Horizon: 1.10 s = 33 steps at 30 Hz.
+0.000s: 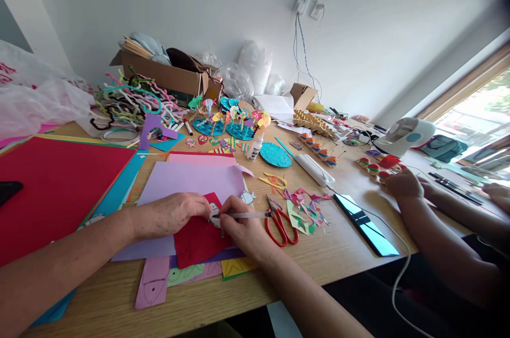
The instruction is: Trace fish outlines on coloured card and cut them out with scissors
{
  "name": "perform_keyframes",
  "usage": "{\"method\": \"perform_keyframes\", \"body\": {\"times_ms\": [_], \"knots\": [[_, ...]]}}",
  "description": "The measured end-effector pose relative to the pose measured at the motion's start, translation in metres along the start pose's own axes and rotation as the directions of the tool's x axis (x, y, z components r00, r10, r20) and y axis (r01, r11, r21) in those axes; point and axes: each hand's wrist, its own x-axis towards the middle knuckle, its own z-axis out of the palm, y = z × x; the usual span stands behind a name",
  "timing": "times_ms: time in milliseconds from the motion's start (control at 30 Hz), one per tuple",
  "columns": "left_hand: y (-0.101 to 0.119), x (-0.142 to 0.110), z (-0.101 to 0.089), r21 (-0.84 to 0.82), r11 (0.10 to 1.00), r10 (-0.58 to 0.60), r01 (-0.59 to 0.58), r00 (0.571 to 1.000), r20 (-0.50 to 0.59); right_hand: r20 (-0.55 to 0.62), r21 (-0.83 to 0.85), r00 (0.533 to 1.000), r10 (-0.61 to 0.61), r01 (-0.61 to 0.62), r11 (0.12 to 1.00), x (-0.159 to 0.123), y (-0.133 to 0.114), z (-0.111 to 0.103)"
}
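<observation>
My right hand (244,225) grips a pen (252,215), its tip down at a small white paper fish (214,212). The fingers of my left hand (177,214) are pinched at the left edge of that fish, pressing it on a piece of red paper (195,245). Under the red piece lies a lilac sheet (163,184). Another white paper fish (248,197) rests just beyond my right hand. Red-handled scissors (282,227) lie to the right. Pink paper with a drawn fish (152,287) sticks out below the red piece.
Paper scraps (305,210), a glue bottle (255,148) and a blue disc (275,154) lie beyond my hands. A phone (365,225) is on the right. A co-worker's hand (404,186) is farther right. Large red sheets (67,184) cover the left; pipe cleaners (135,101) pile behind.
</observation>
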Motion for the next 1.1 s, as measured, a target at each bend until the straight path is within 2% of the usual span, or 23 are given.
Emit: {"method": "perform_keyframes", "body": {"times_ms": [100,167,233,333,467,667,833,1100], "knots": [[0.0,-0.001,0.001,0.021,1.0,-0.003,0.003,1.0,-0.007,-0.126,0.119,0.992,0.001,0.015,0.993,-0.005,0.0,-0.009],[0.002,0.0,0.001,0.04,0.999,-0.003,0.003,1.0,-0.006,-0.183,0.09,0.983,-0.025,0.042,0.995,-0.012,0.0,-0.014],[0.006,0.003,0.0,0.063,0.998,-0.008,0.008,1.0,0.001,-0.181,-0.01,0.981,-0.063,0.062,0.998,-0.02,0.001,-0.017],[0.012,0.01,-0.005,0.107,0.994,-0.031,0.029,0.999,0.021,-0.119,-0.188,0.986,-0.117,0.093,0.978,-0.033,0.003,-0.02],[0.017,0.026,-0.018,0.162,0.985,-0.062,0.051,0.996,0.062,-0.092,-0.303,0.98,-0.177,0.142,0.942,-0.045,0.005,-0.022],[0.015,0.048,-0.037,0.26,0.964,-0.104,0.057,0.98,0.172,-0.152,-0.393,0.967,-0.206,0.132,0.91,-0.059,0.013,-0.018],[0.019,0.058,-0.032,0.318,0.948,-0.124,0.024,0.946,0.298,-0.16,-0.421,0.956,-0.245,0.158,0.893,-0.068,0.02,-0.011],[0.025,0.064,-0.027,0.395,0.918,-0.185,0.033,0.916,0.355,-0.195,-0.394,0.96,-0.203,0.113,0.912,-0.069,0.025,-0.012]]}}
